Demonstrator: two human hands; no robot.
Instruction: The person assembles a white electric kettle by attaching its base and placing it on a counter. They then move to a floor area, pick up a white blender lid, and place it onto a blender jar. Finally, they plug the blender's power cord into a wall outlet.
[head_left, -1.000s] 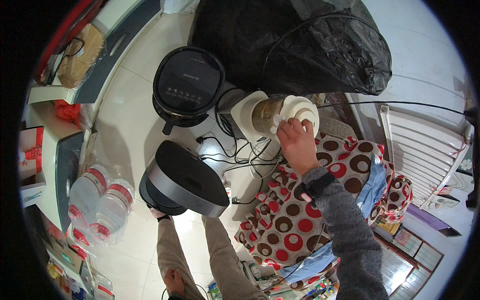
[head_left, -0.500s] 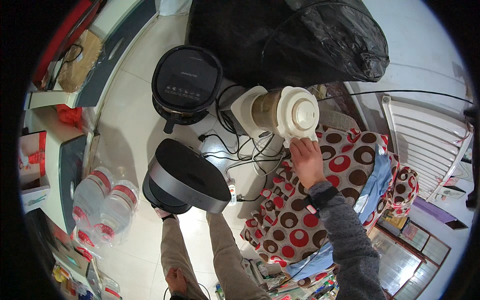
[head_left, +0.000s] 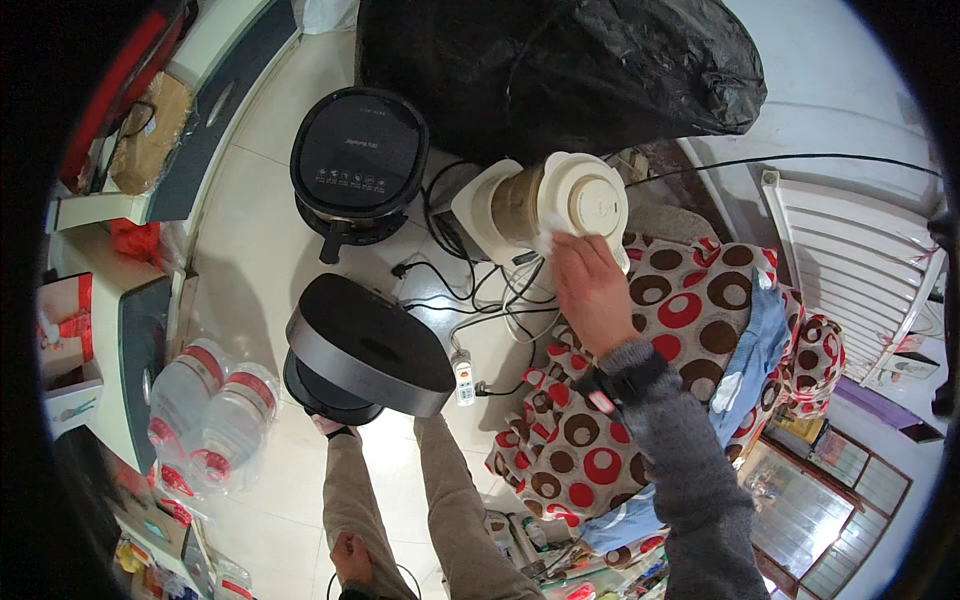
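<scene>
Evidently, your right grip is closed on a white tissue, pinched at the fingertips and held against the edge of the lid, probably so that tissue rather than skin meets the surface. The lid tops the cream blender, which stands on the tiled floor. Your left grip rests by your trouser leg, fingers curled; I cannot tell whether it holds anything. Black cables lie beside the blender, near a white socket strip, presumably placed centrally to serve the appliances. Leftward stand a black fryer and a grey-black oval appliance; rightward, a spotted cloth lies draped.
</scene>
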